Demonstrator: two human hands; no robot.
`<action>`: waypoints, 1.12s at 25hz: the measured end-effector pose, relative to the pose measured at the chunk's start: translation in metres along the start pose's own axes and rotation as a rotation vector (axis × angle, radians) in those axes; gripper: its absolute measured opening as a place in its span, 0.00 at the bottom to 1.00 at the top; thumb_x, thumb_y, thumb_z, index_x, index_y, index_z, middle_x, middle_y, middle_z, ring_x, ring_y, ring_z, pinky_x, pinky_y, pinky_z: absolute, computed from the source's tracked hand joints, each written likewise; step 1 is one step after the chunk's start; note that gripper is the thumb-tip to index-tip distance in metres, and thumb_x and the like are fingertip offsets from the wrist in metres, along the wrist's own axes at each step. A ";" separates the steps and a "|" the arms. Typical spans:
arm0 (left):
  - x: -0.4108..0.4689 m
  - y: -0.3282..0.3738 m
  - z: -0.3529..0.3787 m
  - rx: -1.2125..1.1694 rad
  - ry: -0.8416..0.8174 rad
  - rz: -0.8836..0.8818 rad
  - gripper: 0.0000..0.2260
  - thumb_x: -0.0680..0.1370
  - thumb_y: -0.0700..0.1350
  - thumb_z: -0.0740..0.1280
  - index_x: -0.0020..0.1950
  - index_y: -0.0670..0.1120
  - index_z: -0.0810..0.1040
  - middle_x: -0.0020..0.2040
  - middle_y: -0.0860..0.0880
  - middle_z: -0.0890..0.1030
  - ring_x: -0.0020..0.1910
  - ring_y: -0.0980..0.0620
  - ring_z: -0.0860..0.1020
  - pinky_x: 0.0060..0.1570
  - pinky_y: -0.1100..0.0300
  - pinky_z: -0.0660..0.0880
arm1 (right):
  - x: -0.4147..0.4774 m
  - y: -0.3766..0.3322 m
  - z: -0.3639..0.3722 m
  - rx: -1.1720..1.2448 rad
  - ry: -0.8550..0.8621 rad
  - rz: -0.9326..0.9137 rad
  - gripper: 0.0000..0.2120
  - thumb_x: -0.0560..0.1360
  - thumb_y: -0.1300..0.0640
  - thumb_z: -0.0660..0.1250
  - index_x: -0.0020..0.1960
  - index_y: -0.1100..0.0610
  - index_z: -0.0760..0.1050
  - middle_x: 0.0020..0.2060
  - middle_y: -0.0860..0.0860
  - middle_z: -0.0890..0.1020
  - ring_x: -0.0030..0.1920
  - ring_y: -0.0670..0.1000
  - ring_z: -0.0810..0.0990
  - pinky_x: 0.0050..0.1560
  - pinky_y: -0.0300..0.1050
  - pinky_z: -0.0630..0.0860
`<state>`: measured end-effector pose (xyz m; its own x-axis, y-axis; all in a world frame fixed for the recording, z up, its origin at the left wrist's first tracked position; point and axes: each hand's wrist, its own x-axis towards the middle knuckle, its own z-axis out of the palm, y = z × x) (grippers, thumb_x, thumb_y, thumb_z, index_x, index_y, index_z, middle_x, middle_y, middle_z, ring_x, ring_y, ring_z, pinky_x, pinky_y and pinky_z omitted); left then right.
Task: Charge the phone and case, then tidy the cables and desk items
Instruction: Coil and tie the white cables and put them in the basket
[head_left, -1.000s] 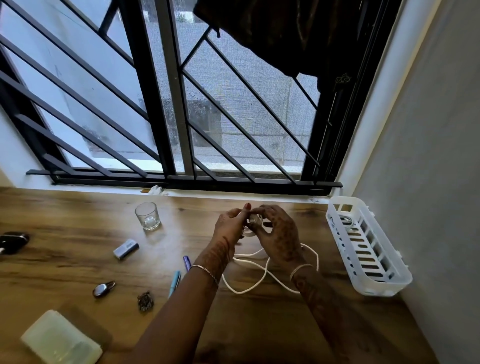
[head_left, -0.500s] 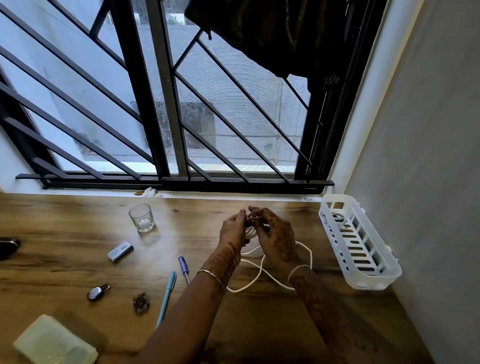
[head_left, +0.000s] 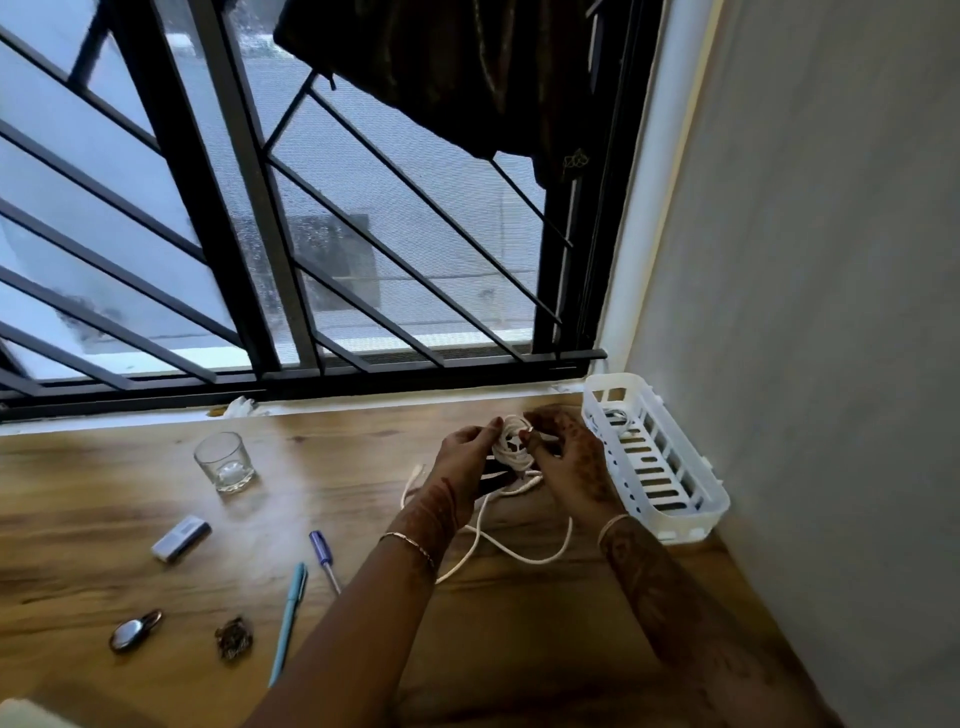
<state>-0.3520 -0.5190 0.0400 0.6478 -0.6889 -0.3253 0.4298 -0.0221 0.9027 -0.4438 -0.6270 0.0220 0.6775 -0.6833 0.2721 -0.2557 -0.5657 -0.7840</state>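
Note:
A white cable (head_left: 511, 451) is partly wound into a small coil held above the wooden desk (head_left: 363, 467). My left hand (head_left: 465, 462) pinches the coil from the left. My right hand (head_left: 563, 457) grips it from the right, fingers curled round the loops. The loose tail of the cable trails down over the desk between my forearms. A white slotted plastic basket (head_left: 675, 499) stands right of my hands against the wall, with another coiled white cable (head_left: 615, 418) in its far end.
On the desk to the left lie a glass tumbler (head_left: 224, 461), a small grey-white box (head_left: 181, 538), a purple screwdriver (head_left: 323, 553), a teal pen (head_left: 288, 623), a small padlock (head_left: 134, 630) and a dark trinket (head_left: 234, 636). Window bars rise behind; a grey wall stands on the right.
More of the cable is wound into the coil, and the loose loop on the desk is shorter. My view has shifted right, so the black object at the far left is out of view.

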 end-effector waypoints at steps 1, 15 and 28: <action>0.001 -0.002 0.007 -0.008 -0.025 -0.013 0.14 0.80 0.47 0.64 0.56 0.37 0.76 0.43 0.42 0.81 0.38 0.45 0.81 0.36 0.57 0.82 | -0.001 0.004 -0.009 -0.002 0.021 0.019 0.12 0.75 0.54 0.67 0.58 0.56 0.78 0.56 0.53 0.81 0.56 0.53 0.79 0.55 0.38 0.69; 0.028 -0.024 0.103 -0.003 -0.190 -0.120 0.08 0.79 0.40 0.64 0.56 0.40 0.79 0.48 0.42 0.83 0.46 0.46 0.82 0.45 0.55 0.81 | 0.007 0.051 -0.100 -0.027 0.221 0.306 0.11 0.74 0.59 0.69 0.57 0.56 0.79 0.56 0.52 0.82 0.56 0.53 0.80 0.60 0.45 0.75; 0.047 -0.023 0.075 0.017 -0.060 -0.160 0.10 0.81 0.39 0.59 0.57 0.38 0.78 0.47 0.43 0.81 0.46 0.46 0.80 0.49 0.54 0.79 | 0.027 0.097 -0.084 -0.442 0.045 0.396 0.17 0.75 0.62 0.66 0.64 0.54 0.75 0.60 0.56 0.79 0.62 0.59 0.76 0.66 0.48 0.70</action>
<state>-0.3785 -0.6049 0.0255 0.5327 -0.7177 -0.4485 0.5139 -0.1468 0.8452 -0.5081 -0.7396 0.0002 0.4449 -0.8948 0.0375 -0.7521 -0.3960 -0.5267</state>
